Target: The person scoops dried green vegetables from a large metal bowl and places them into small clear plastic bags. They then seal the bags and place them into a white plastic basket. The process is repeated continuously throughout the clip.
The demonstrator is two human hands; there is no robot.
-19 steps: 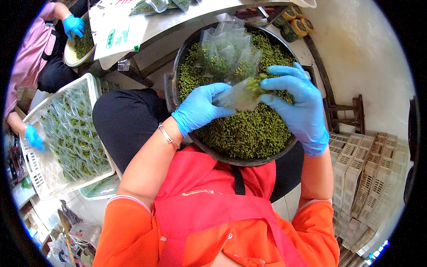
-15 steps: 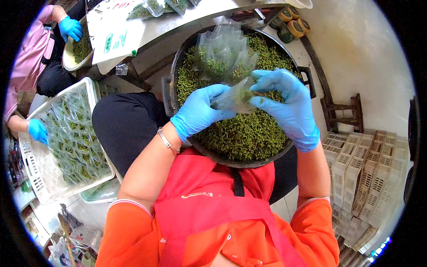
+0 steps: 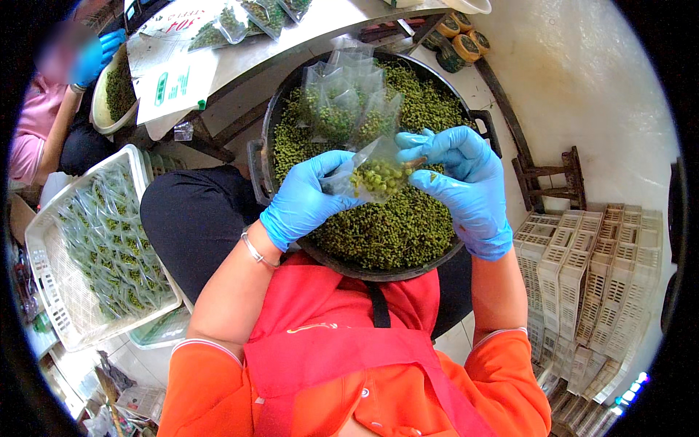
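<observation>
Here, the black tub (image 3: 393,275) and held bag (image 3: 378,173) contain green berries (image 3: 386,240).

Clear bag (image 3: 370,169), part-full; green berries (image 3: 383,178) (inside)

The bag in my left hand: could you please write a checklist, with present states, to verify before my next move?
1. Left hand grips the bag: ok.
2. Green berries are inside the bag: ok.
3. Right hand is beside the bag: ok; whether it touches: cannot tell.
4. Bag is sealed: cannot tell.
5. Tub in front holds loose berries: ok.
6. Gloves cover both hands: ok.
</observation>
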